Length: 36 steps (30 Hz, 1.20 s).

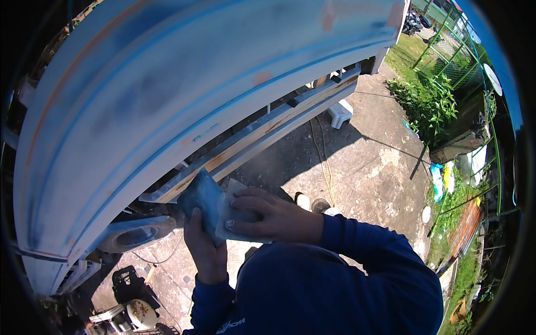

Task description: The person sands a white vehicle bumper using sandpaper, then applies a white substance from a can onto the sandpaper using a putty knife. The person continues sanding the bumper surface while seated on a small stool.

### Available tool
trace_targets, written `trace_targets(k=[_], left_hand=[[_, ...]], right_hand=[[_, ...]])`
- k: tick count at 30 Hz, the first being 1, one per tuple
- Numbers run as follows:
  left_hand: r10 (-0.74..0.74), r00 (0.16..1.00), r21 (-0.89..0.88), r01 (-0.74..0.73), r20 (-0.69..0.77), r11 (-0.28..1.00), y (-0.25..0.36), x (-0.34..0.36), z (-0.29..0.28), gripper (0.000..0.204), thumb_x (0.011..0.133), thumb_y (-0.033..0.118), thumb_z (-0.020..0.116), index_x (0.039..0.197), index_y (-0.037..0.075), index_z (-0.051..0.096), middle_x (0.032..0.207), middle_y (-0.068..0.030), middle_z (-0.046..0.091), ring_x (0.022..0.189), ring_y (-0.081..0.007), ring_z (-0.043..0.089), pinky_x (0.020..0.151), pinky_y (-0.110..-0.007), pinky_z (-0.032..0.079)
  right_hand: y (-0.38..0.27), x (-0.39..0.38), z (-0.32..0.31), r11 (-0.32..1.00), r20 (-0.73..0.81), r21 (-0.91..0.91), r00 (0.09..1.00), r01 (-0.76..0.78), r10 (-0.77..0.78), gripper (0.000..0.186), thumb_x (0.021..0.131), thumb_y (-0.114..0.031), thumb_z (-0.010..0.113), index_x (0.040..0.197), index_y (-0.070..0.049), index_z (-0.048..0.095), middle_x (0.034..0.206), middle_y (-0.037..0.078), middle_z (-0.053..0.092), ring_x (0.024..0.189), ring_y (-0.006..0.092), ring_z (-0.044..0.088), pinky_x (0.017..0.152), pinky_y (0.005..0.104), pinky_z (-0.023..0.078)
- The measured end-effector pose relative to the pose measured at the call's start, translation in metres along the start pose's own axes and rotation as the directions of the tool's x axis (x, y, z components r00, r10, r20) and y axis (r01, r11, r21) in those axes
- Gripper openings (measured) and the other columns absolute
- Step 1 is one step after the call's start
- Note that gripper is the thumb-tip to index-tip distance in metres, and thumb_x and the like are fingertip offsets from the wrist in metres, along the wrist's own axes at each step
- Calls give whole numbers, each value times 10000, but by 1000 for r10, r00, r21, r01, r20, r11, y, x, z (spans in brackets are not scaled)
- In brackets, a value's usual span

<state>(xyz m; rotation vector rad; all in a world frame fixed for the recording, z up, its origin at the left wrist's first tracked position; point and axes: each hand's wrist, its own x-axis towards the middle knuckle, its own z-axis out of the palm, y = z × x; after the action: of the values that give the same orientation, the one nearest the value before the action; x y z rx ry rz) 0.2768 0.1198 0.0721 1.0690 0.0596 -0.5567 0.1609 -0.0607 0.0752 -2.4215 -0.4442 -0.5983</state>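
A blue, dusty rectangular sheet or pad (202, 196) is held up at chest height by my left hand (205, 248), whose thumb lies against it. My right hand (257, 215) presses a pale, grey-white sheet or pad (236, 191) over the right part of the blue piece, fingers bent across it; whether they are two separate pieces I cannot tell exactly. Beyond them curves a large hull-like panel (162, 84) in patchy white, blue and light orange, resting above a wooden rail (304, 114).
Below the panel are a tyre (133, 235) and a white plastic step stool (340, 115). A cord (319, 148) crosses the concrete floor (379, 167). A black crate (125, 285) and white plate (142, 312) lie lower left; plants (430, 109) and a green fence (446, 44) stand right.
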Motion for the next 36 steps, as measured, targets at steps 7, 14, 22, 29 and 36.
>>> trace_targets(k=[7,14,22,29,36], left_hand=[[48,997,158,-56,57,986,-20,16,71,376,1033,194,538,1355,4,498,1242,-152,621,1137,-241,638,945,-375,554],[143,984,229,-164,105,960,-58,37,149,383,1036,177,513,1370,-10,500,1235,-128,623,1098,-192,635,936,-320,537],[36,966,349,-128,258,928,-102,45,240,416,1041,159,476,1422,-8,482,1226,-131,627,1115,-186,594,982,-326,465],[375,909,401,-416,180,816,-123,67,278,468,1062,221,456,1465,-8,391,1323,-178,561,1145,-243,588,971,-355,495],[-86,990,43,81,113,996,-144,83,291,398,1044,188,487,1397,5,467,1259,-130,608,1132,-218,628,978,-376,526]], right_hand=[[60,-29,-82,910,-14,-409,997,-72,73,492,806,-152,715,1270,-307,665,1363,35,542,1330,303,487,1171,582,327],[102,-44,-143,897,80,-441,997,15,22,426,809,-251,715,1225,-333,679,1305,-22,574,1300,217,511,1176,587,317],[166,-82,-200,917,78,-399,996,-11,46,329,774,-208,738,1100,-245,720,1230,-22,624,1223,191,566,1124,531,380],[177,-121,-218,960,198,-257,967,-106,160,356,858,-219,691,1213,-217,676,1327,57,563,1282,270,530,1116,537,384],[182,-116,-214,980,-34,-107,985,-169,167,532,813,-141,771,1317,-223,623,1381,157,508,1345,424,466,1069,509,471]])
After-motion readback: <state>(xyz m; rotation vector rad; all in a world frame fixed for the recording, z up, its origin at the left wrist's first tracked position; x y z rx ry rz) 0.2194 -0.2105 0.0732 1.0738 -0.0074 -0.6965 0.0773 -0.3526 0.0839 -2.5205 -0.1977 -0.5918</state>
